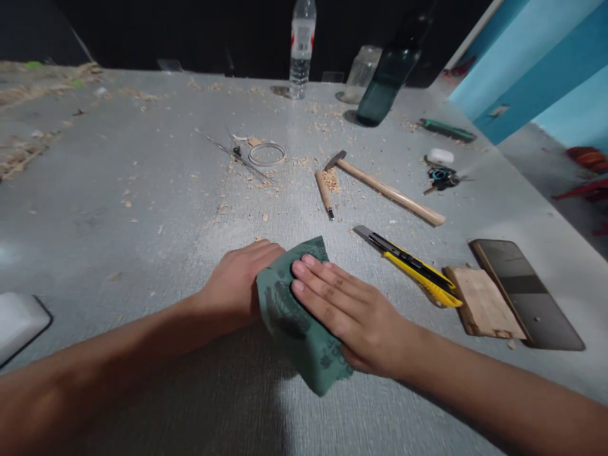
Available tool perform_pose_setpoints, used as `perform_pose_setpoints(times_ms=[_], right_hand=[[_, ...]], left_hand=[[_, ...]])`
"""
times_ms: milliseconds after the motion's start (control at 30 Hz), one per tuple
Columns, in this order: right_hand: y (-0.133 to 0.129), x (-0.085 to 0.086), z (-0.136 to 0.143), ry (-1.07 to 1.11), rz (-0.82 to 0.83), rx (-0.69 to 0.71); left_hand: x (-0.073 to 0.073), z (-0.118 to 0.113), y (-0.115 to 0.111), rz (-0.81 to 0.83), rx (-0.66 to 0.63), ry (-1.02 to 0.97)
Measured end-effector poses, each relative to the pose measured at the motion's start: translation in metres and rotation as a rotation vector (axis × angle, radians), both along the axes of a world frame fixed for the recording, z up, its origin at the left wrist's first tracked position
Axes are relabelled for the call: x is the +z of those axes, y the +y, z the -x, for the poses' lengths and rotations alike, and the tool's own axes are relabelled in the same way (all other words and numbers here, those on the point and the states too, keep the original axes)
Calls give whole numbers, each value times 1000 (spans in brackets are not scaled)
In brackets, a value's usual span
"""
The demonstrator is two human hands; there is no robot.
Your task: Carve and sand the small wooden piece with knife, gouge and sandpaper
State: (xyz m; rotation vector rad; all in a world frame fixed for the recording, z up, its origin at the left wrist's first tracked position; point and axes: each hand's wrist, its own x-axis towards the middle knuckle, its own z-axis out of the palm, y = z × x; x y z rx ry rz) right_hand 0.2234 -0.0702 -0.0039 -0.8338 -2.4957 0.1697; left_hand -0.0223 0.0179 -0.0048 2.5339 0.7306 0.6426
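Note:
A green sheet of sandpaper [294,316] with dark printing on its back lies under the fingers of my right hand [351,310]. Those fingers are pressed together along the sheet, and the thumb is tucked out of sight. My left hand [242,278] is curled at the sheet's left edge, its fingertips covered by the paper. Whatever it grips beneath is hidden. To the right of my hands lies a yellow and black utility knife [408,266] with its blade out. Beyond them are a wooden-handled hammer [389,193] and a small wooden-handled carving tool [324,193].
A wood block [482,301] and a phone [532,294] lie at the right. Wire coil [266,154], keys [444,178] and a white case [440,156] lie farther back. A water bottle [301,50], glass jar [361,76] and dark bottle [387,82] stand behind. Wood chips are scattered about.

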Motion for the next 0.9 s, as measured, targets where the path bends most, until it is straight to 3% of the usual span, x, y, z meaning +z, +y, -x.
perform_pose_setpoints(times_ms=[133,333,533,733,900], right_hand=[[-1,-1,1,-53,36,-70],[2,-3,-2,48,137,-165],[-1,0,0,8,25,3],[4,-5,-3,144,127,-168],[2,-2,-2,76,75,-56]], left_hand=[[0,0,3,17,-21,-8],[-2,0,3,43,39,50],[0,-1,3,-21,-34,-42],[1,-2,3,30,45,16],[-2,-1,3,49,-9,-49]])
